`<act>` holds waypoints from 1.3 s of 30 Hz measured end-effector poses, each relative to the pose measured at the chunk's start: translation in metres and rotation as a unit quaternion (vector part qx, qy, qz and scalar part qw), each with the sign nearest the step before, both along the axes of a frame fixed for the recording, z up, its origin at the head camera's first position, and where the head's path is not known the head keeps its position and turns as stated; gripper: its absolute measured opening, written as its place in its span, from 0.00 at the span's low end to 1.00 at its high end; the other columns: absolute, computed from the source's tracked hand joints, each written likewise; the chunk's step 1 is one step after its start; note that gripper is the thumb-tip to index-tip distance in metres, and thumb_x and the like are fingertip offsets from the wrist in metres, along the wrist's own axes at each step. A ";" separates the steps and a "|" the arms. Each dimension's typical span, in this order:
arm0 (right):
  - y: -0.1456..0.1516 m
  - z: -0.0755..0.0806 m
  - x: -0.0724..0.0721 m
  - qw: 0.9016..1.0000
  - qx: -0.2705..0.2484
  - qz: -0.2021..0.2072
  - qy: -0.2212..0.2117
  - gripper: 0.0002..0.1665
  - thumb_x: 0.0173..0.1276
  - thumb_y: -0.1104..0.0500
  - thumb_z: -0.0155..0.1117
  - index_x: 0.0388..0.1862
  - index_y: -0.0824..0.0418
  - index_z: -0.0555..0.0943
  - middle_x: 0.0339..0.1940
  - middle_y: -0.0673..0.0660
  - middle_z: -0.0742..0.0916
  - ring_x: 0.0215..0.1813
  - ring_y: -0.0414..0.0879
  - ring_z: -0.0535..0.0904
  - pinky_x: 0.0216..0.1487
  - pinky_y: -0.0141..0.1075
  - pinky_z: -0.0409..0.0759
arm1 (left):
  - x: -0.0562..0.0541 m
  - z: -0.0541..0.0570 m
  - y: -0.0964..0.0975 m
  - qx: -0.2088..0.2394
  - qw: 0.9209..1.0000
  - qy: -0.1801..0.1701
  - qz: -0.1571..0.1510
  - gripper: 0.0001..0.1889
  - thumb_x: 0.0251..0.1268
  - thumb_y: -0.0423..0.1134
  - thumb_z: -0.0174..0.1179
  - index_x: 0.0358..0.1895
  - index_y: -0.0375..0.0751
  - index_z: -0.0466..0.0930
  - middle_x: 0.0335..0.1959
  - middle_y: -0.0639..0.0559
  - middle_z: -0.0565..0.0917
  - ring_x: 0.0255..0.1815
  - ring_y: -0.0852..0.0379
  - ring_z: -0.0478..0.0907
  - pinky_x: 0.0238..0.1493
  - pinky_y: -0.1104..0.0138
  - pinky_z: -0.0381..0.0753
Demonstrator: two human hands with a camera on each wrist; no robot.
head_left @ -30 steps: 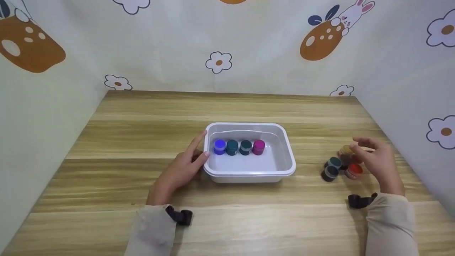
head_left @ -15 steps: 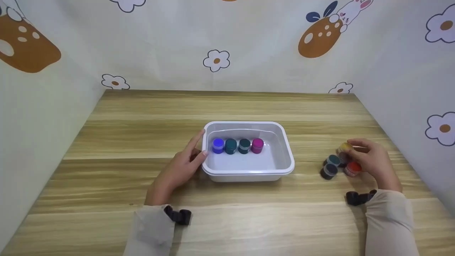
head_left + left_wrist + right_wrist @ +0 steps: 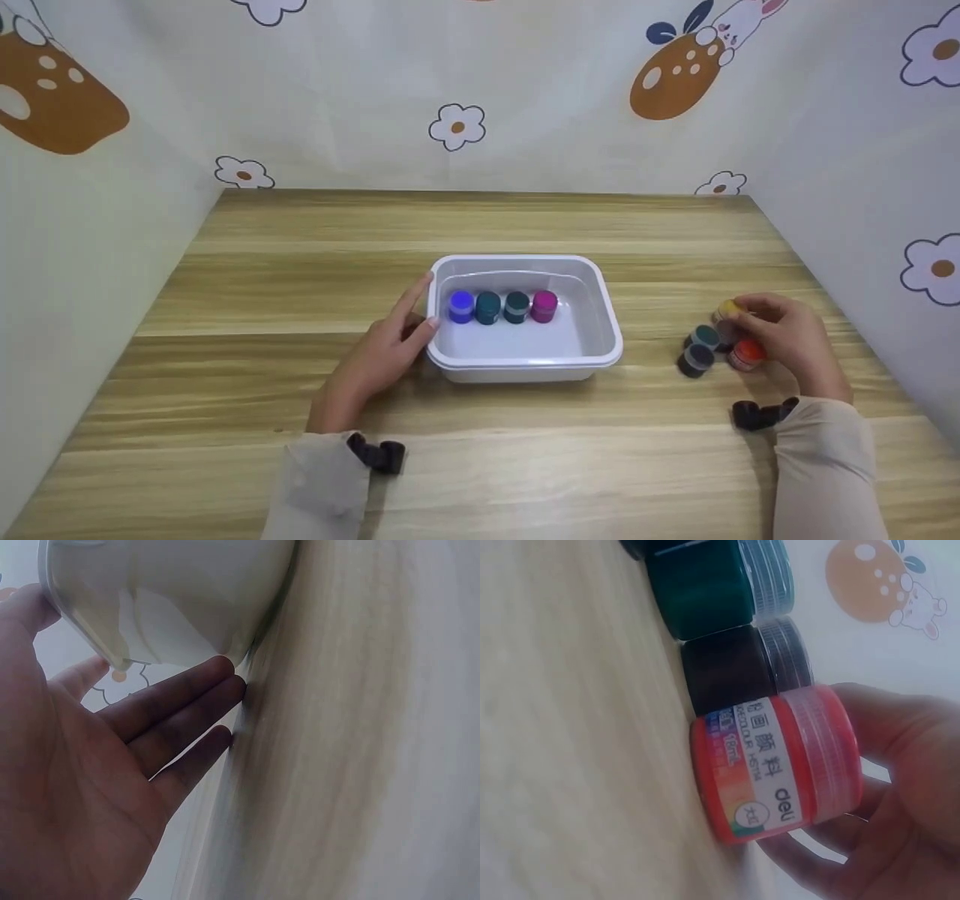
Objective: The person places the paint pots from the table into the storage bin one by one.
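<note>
A white plastic tub (image 3: 525,363) stands mid-table holding a row of paint jars: blue (image 3: 461,307), teal (image 3: 488,307), dark green (image 3: 517,307) and magenta (image 3: 544,306). My left hand (image 3: 379,349) rests thumb and index finger on its left rim, while the other fingers extend below it in the left wrist view. On the right, the fingers and thumb of my right hand (image 3: 787,334) curl about a paint jar at the back of a group; yellow (image 3: 727,309) shows by the fingertips. A red paint jar (image 3: 776,765) stands before that hand and partly hides its grip.
Beside the right hand stand a green jar (image 3: 703,337), a black jar (image 3: 696,361) and a dark brown jar (image 3: 727,667). Patterned cloth walls (image 3: 360,112) enclose the wooden table (image 3: 525,457) at the back and both sides.
My right hand has come down onto the jar group, and its thumb and fingers have closed in near the yellow jar. The left hand stays against the tub.
</note>
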State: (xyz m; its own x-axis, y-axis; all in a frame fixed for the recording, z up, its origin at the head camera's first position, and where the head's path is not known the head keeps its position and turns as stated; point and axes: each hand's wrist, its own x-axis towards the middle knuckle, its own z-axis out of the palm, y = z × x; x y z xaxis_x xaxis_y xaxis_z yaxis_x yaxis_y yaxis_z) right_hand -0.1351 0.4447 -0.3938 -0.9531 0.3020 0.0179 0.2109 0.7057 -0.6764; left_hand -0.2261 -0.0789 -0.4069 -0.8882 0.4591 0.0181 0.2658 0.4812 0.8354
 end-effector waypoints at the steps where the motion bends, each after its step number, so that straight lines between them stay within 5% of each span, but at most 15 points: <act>1: 0.000 0.000 0.000 1.000 0.002 0.000 0.001 0.30 0.72 0.48 0.64 0.61 0.70 0.78 0.56 0.72 0.82 0.37 0.24 0.76 0.35 0.24 0.78 | 0.000 0.000 0.000 0.000 1.000 -0.001 0.000 0.34 0.76 0.55 0.50 0.79 0.73 0.45 0.56 0.44 0.81 0.51 0.50 0.79 0.55 0.49 0.77; 13: 0.001 -0.001 -0.001 1.000 0.020 0.000 0.018 0.26 0.71 0.52 0.64 0.58 0.71 0.79 0.51 0.67 0.86 0.36 0.20 0.74 0.37 0.19 0.74 | 0.000 -0.002 0.000 0.009 1.000 0.011 -0.008 0.34 0.76 0.56 0.50 0.80 0.68 0.46 0.54 0.44 0.83 0.52 0.51 0.79 0.60 0.49 0.74; 19: -0.001 0.008 0.002 0.999 -0.005 -0.013 0.034 0.27 0.71 0.51 0.65 0.58 0.71 0.79 0.39 0.45 0.87 0.33 0.27 0.80 0.32 0.26 0.79 | 0.000 -0.002 0.000 0.008 1.000 0.003 -0.004 0.34 0.76 0.54 0.50 0.79 0.70 0.46 0.55 0.44 0.82 0.53 0.50 0.79 0.60 0.49 0.74; 24: -0.008 0.021 0.004 0.996 0.024 -0.036 0.073 0.29 0.69 0.45 0.66 0.55 0.69 0.82 0.32 0.29 0.82 0.33 0.23 0.77 0.37 0.20 0.73 | 0.000 -0.001 0.000 0.003 1.000 0.000 -0.004 0.34 0.76 0.56 0.49 0.79 0.72 0.45 0.56 0.44 0.81 0.55 0.49 0.78 0.61 0.47 0.73; 26: -0.014 0.027 0.004 0.995 0.036 -0.044 0.077 0.31 0.68 0.42 0.66 0.55 0.67 0.83 0.33 0.30 0.82 0.35 0.20 0.75 0.39 0.19 0.71 | 0.000 -0.001 -0.001 0.003 1.000 -0.003 -0.003 0.34 0.76 0.57 0.49 0.79 0.74 0.44 0.57 0.44 0.81 0.55 0.49 0.78 0.61 0.47 0.73; 31: -0.036 0.041 0.002 0.993 0.052 -0.023 0.103 0.30 0.67 0.43 0.67 0.54 0.65 0.84 0.42 0.51 0.89 0.36 0.16 0.73 0.38 0.17 0.73 | 0.001 -0.001 -0.001 0.004 1.000 -0.005 -0.002 0.34 0.76 0.57 0.49 0.79 0.74 0.44 0.57 0.44 0.81 0.55 0.49 0.78 0.60 0.47 0.74; 35: -0.063 0.049 -0.004 0.988 0.045 0.018 0.145 0.23 0.67 0.49 0.69 0.51 0.65 0.85 0.39 0.46 0.88 0.37 0.18 0.77 0.38 0.17 0.76 | 0.001 -0.001 -0.001 0.007 1.000 -0.004 -0.003 0.34 0.75 0.58 0.49 0.79 0.74 0.44 0.57 0.44 0.81 0.54 0.49 0.78 0.60 0.48 0.74; 39: -0.094 0.055 -0.009 0.982 0.027 0.072 0.170 0.19 0.67 0.53 0.70 0.48 0.67 0.86 0.41 0.55 0.89 0.40 0.24 0.79 0.42 0.17 0.76 | 0.000 -0.002 -0.001 0.019 1.000 0.009 -0.010 0.35 0.75 0.56 0.50 0.80 0.69 0.46 0.55 0.43 0.82 0.53 0.49 0.79 0.59 0.48 0.75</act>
